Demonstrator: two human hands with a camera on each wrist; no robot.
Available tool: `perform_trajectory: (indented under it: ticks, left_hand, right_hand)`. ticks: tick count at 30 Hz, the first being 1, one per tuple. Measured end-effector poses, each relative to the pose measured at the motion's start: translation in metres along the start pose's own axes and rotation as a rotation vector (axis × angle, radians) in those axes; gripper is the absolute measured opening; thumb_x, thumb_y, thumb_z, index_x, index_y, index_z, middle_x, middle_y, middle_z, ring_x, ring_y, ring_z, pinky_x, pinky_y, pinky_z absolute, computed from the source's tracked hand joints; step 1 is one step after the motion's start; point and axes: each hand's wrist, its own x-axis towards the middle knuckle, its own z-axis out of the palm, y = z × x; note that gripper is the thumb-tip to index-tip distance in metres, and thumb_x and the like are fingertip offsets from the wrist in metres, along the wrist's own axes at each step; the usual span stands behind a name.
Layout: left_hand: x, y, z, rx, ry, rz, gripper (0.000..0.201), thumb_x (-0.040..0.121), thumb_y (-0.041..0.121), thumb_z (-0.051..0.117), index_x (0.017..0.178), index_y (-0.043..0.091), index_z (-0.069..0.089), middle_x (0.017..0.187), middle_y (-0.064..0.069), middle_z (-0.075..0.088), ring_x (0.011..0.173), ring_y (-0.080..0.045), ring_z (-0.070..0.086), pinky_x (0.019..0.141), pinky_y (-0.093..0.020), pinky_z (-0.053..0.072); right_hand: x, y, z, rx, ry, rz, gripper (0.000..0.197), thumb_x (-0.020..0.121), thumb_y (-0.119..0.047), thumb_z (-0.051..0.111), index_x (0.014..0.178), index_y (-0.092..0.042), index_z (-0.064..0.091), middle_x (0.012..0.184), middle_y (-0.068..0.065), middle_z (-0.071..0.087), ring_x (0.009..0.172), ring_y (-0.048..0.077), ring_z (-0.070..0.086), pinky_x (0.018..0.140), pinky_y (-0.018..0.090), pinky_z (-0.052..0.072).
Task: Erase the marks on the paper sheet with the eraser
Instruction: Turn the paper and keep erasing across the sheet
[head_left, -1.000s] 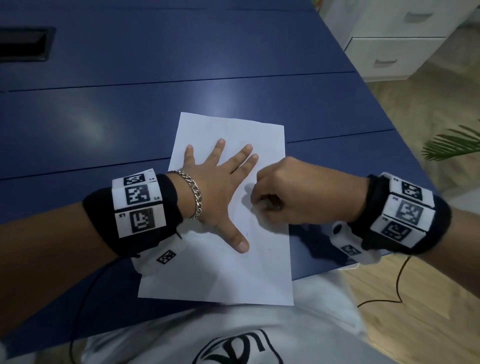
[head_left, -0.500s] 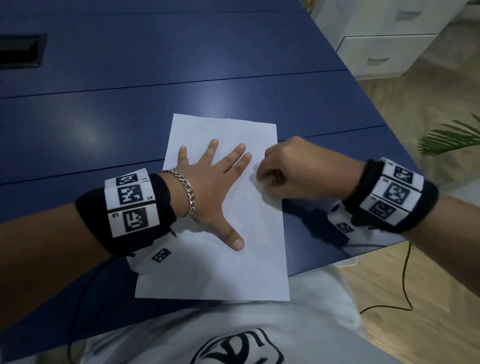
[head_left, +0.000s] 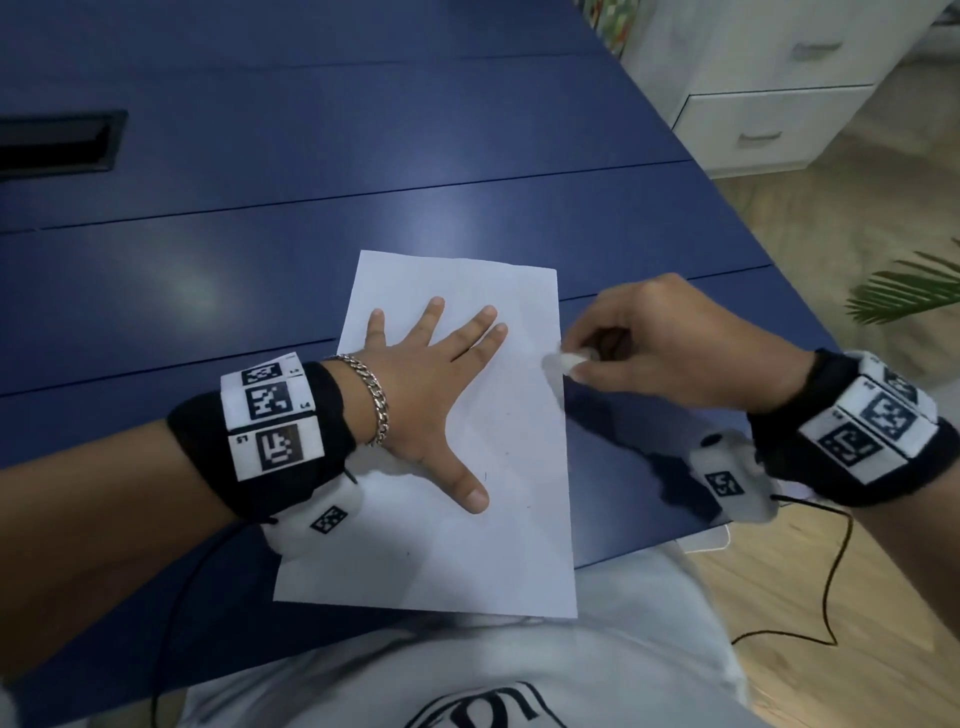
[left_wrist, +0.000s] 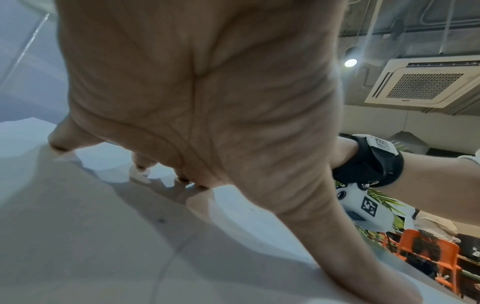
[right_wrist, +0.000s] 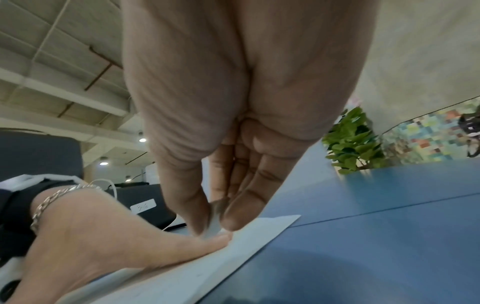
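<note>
A white paper sheet lies on the blue table near its front edge. A few tiny dark specks show on the paper's lower half. My left hand lies flat on the sheet with fingers spread, pressing it down; the left wrist view shows the palm and the paper under it. My right hand pinches a small white eraser between thumb and fingers just above the sheet's right edge. In the right wrist view the eraser shows between the fingertips, over the paper.
A dark slot is recessed in the table at far left. White drawers stand beyond the table's right edge, with a green plant and wooden floor to the right. A black cable hangs by my right wrist.
My right hand has moved up and right, from the middle of the sheet to its right edge, and the eraser now shows at the fingertips. The left hand stays flat on the paper.
</note>
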Motion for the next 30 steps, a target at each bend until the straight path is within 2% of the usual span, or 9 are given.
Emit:
perform_trajectory:
  ticks: [3, 6, 10, 15, 17, 20, 25, 27, 30]
  left_hand:
    - [-0.002, -0.009, 0.0, 0.043, 0.027, 0.065, 0.173, 0.04, 0.109, 0.059, 0.155, 0.028, -0.041, 0.16, 0.012, -0.052, 0.15, -0.035, -0.044, 0.124, -0.07, -0.011]
    - [-0.006, -0.009, 0.001, -0.016, 0.074, 0.101, 0.164, 0.049, 0.11, 0.054, 0.159, 0.027, -0.036, 0.162, 0.006, -0.05, 0.151, -0.035, -0.042, 0.127, -0.062, -0.013]
    - [-0.004, 0.009, 0.005, -0.074, 0.079, 0.093, 0.154, 0.052, 0.108, 0.054, 0.157, 0.041, -0.035, 0.165, 0.016, -0.043, 0.154, -0.039, -0.036, 0.123, -0.072, -0.011]
    - [0.004, 0.011, 0.01, -0.025, 0.115, 0.064, 0.157, 0.044, 0.11, 0.054, 0.156, 0.045, -0.036, 0.166, 0.02, -0.039, 0.156, -0.039, -0.032, 0.123, -0.073, -0.009]
    - [0.004, 0.011, 0.01, -0.015, 0.108, 0.048, 0.159, 0.042, 0.111, 0.053, 0.157, 0.044, -0.035, 0.165, 0.021, -0.041, 0.156, -0.038, -0.032, 0.122, -0.075, -0.007]
    - [0.004, 0.012, 0.009, -0.002, 0.101, 0.033, 0.161, 0.04, 0.112, 0.053, 0.157, 0.043, -0.034, 0.163, 0.02, -0.044, 0.156, -0.039, -0.032, 0.121, -0.077, -0.004]
    - [0.004, 0.013, 0.007, -0.002, 0.091, 0.032, 0.162, 0.04, 0.112, 0.054, 0.156, 0.043, -0.036, 0.163, 0.021, -0.043, 0.156, -0.038, -0.032, 0.121, -0.077, -0.005]
    - [0.005, 0.013, 0.007, 0.006, 0.086, 0.026, 0.162, 0.039, 0.112, 0.052, 0.156, 0.043, -0.036, 0.163, 0.022, -0.044, 0.156, -0.037, -0.032, 0.121, -0.076, -0.004]
    - [0.005, 0.013, 0.007, 0.006, 0.077, 0.021, 0.162, 0.037, 0.113, 0.05, 0.154, 0.045, -0.038, 0.161, 0.023, -0.046, 0.156, -0.036, -0.033, 0.122, -0.075, -0.005]
  right_hand:
    - [-0.004, 0.001, 0.002, 0.027, 0.005, 0.032, 0.018, 0.091, -0.033, 0.081, 0.107, -0.025, 0.081, 0.091, -0.016, 0.077, 0.081, 0.001, 0.072, 0.079, 0.026, 0.058]
    - [-0.003, -0.004, 0.008, 0.005, -0.033, 0.005, 0.032, 0.089, -0.05, 0.071, 0.11, -0.027, 0.081, 0.094, -0.018, 0.079, 0.084, -0.002, 0.072, 0.081, 0.021, 0.056]
    - [0.01, -0.014, 0.02, -0.046, -0.101, -0.137, 0.018, 0.095, -0.043, 0.072, 0.105, -0.03, 0.081, 0.096, -0.013, 0.074, 0.08, 0.002, 0.068, 0.078, 0.021, 0.055]
    - [0.022, -0.016, 0.028, -0.132, -0.099, -0.139, 0.013, 0.097, -0.028, 0.066, 0.094, -0.024, 0.079, 0.086, -0.004, 0.068, 0.075, 0.014, 0.063, 0.075, 0.037, 0.056]
    - [0.011, -0.021, 0.029, -0.158, -0.197, -0.176, 0.015, 0.093, -0.03, 0.065, 0.082, -0.022, 0.073, 0.078, -0.003, 0.066, 0.069, 0.016, 0.061, 0.068, 0.035, 0.054]
    - [0.0, -0.032, 0.027, -0.121, -0.342, -0.208, 0.015, 0.089, -0.033, 0.069, 0.078, -0.023, 0.071, 0.074, -0.004, 0.066, 0.065, 0.015, 0.059, 0.06, 0.024, 0.048]
    - [0.027, -0.009, 0.014, -0.202, -0.122, -0.143, 0.009, 0.089, -0.028, 0.071, 0.087, -0.023, 0.077, 0.075, -0.005, 0.07, 0.063, 0.012, 0.061, 0.065, 0.034, 0.056]
    - [0.021, -0.013, 0.017, -0.216, -0.198, -0.168, 0.007, 0.087, -0.03, 0.071, 0.086, -0.025, 0.076, 0.076, -0.006, 0.069, 0.065, 0.011, 0.061, 0.065, 0.035, 0.056]
    - [0.006, -0.029, 0.019, -0.121, -0.44, -0.218, 0.012, 0.085, -0.039, 0.074, 0.093, -0.03, 0.077, 0.084, -0.009, 0.073, 0.072, 0.01, 0.066, 0.067, 0.029, 0.057]
